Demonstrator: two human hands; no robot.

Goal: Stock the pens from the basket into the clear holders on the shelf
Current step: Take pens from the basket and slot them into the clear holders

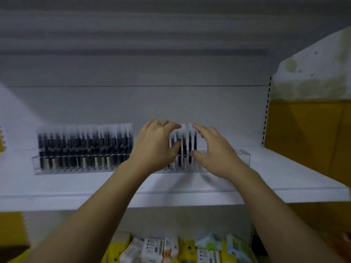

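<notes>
My left hand [157,143], centre frame, curls its grip round a small cluster of pens [187,147]. My right hand [212,149] flanks them, grip released, fingers spread. They stand upright in the clear holder [243,154] on the shelf [284,177]; a fuller row of pens [83,145] occupies its left part.

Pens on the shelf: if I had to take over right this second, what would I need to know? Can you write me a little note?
Left hand: grips a small batch of pens standing in the clear holder on the shelf.
Right hand: open, fingers spread at the batch's other side; blur hides whether it touches.
Done: a long row of pens fills the holder's left part.
Left: seat this batch, then fill the holder's bare right end. The basket is not in view.
</notes>
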